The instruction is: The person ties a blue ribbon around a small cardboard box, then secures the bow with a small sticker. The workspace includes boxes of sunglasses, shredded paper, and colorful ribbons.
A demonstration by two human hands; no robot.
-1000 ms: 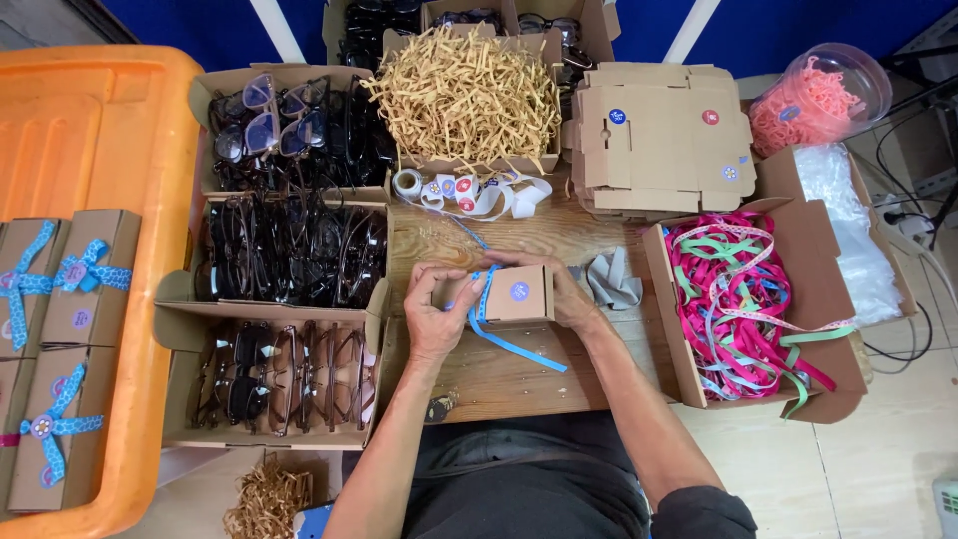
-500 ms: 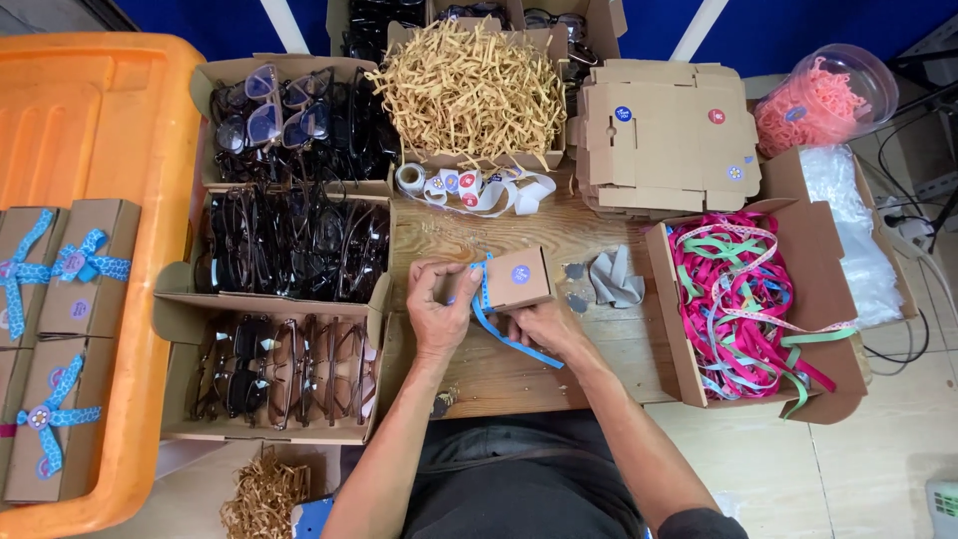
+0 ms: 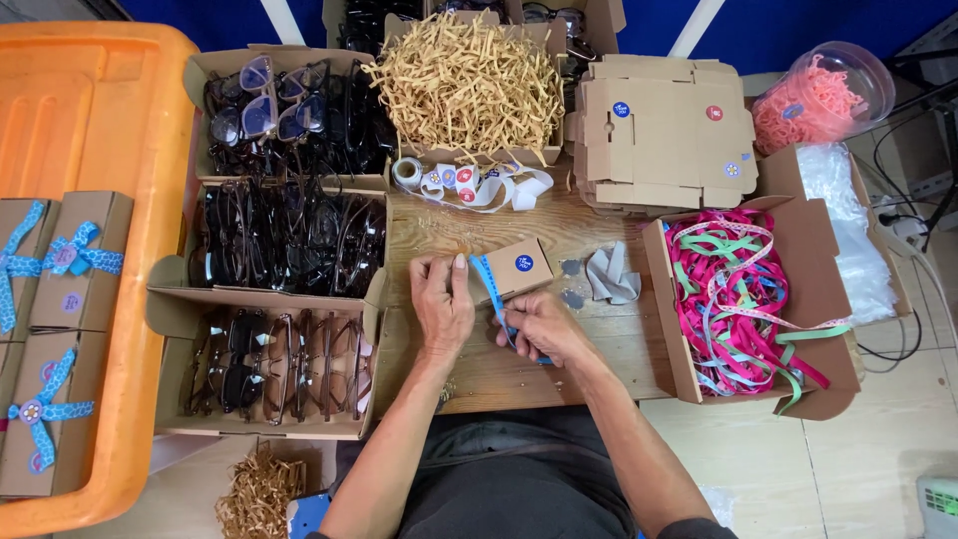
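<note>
Seen from above, a person at a wooden worktop [image 3: 519,364] wraps a blue ribbon [image 3: 491,284] round a small brown cardboard box [image 3: 515,269] lying mid-worktop. The left hand [image 3: 442,304] has its fingers curled, thumb pressing the ribbon against the box's near end, while the right hand [image 3: 540,326] is closed round the ribbon's loose length. The box looks light and stiff, best steadied by its edges; the ribbon looks soft and slippery, so it likely needs a firm pinch close to the box.
</note>
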